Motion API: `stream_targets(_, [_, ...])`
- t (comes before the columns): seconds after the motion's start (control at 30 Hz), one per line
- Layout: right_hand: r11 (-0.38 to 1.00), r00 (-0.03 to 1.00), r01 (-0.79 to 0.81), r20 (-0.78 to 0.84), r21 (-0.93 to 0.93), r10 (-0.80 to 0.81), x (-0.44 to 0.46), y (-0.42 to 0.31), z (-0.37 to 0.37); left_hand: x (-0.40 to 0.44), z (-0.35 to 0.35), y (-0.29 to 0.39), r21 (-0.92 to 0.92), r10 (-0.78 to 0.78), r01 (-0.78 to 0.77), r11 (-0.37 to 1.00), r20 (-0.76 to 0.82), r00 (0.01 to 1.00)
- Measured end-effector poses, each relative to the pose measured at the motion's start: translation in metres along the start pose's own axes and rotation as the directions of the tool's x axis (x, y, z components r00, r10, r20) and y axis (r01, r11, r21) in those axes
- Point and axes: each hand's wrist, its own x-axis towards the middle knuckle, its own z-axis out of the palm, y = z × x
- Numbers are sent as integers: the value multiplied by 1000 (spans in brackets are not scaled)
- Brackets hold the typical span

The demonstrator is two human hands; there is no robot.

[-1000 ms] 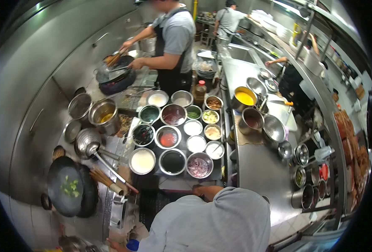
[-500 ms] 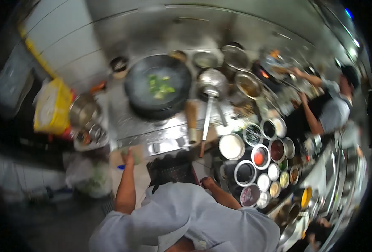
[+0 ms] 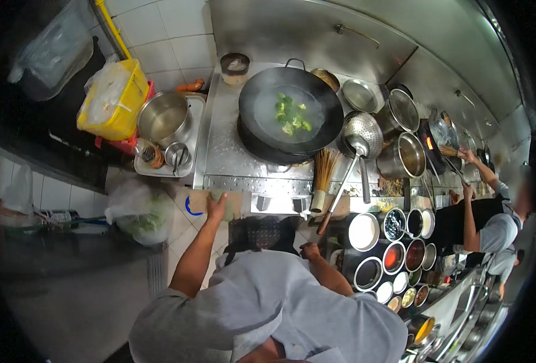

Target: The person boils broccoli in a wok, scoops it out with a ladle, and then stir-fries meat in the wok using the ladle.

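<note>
At the front edge of the stove, my left hand (image 3: 217, 207) lies on a brown board (image 3: 198, 201) beside a pale greenish cloth (image 3: 236, 206). Its thumb and fingers stand apart. My right hand (image 3: 309, 250) is closed near my waist, below a long-handled strainer (image 3: 363, 130); whatever its fingers hold, if anything, is hidden. In front of me sits a large black wok (image 3: 259, 112) with green broccoli pieces (image 3: 291, 115) in steaming, cloudy liquid. A bamboo wok brush (image 3: 325, 172) lies between the wok and the strainer.
To the left are a yellow basket (image 3: 113, 100), a steel pot (image 3: 164, 118) on a tray, and a bag of greens (image 3: 144, 215). Several seasoning bowls (image 3: 363, 232) stand at the right. Beyond them a co-worker (image 3: 489, 212) works at another wok.
The view has shifted, so the stove and wok appear farther right, and the picture is sharper. Both my hands keep about the same pose. The broccoli remains in the wok.
</note>
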Motion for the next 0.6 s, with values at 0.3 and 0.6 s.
stream_targets(0.3, [901, 966, 252, 138, -354, -216, 55, 12, -32, -8, 19, -7, 42, -67, 82, 996, -275, 959])
stream_targets(0.6, [801, 989, -106, 145, 590, 24, 33, 3, -66, 2, 13, -15, -52, -100, 93, 994, -160, 982])
